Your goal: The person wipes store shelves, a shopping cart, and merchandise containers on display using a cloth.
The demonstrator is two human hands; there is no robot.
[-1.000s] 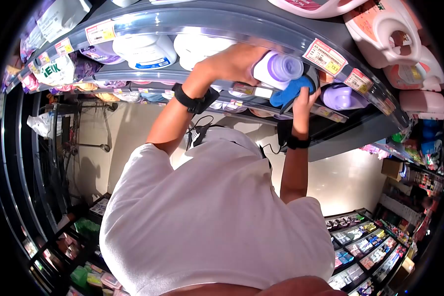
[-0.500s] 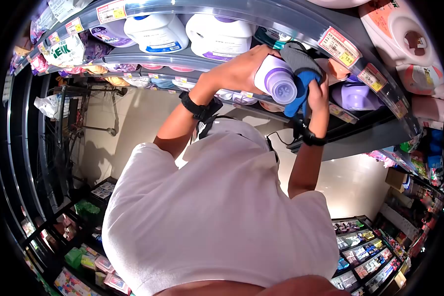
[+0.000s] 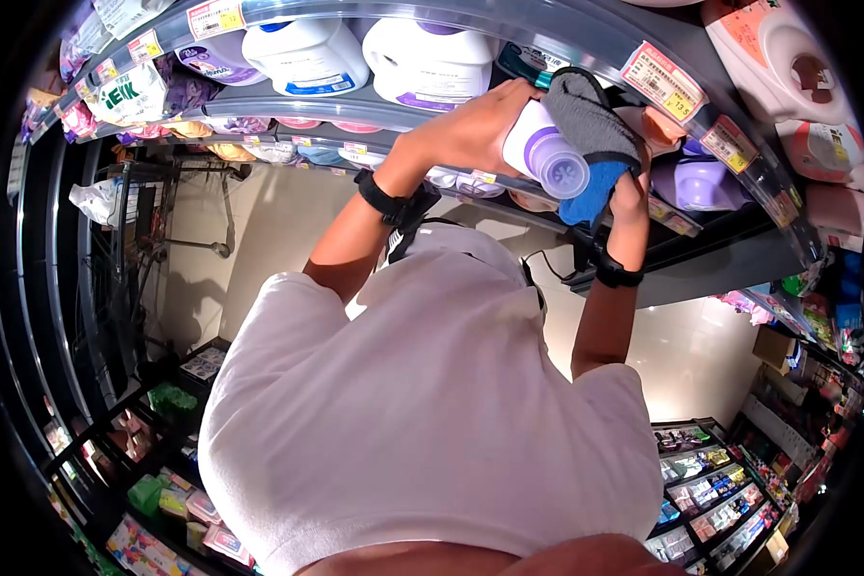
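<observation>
In the head view my left hand (image 3: 485,130) is wrapped round a white bottle with a purple cap (image 3: 559,171), which is tilted so its cap points down and towards me. My right hand (image 3: 630,197) is closed on a grey and blue cloth (image 3: 593,120). The cloth's grey part lies along the right side of the bottle, and its blue part hangs below near the cap. Some right-hand fingers are hidden behind the cloth. Just behind my hands is the shelf edge (image 3: 533,34) with its clear price-label strip.
White jugs (image 3: 430,67) stand on the shelf left of my hands. A purple bottle (image 3: 696,184) is on the right, with a large pink jug (image 3: 787,62) above it. A shopping cart (image 3: 130,221) stands at left on the tiled floor. Racks of packaged goods (image 3: 710,490) are behind me.
My right hand has shifted slightly right, and the grey cloth now spreads wider along the bottle. The bottle has moved a little to the right in my left hand.
</observation>
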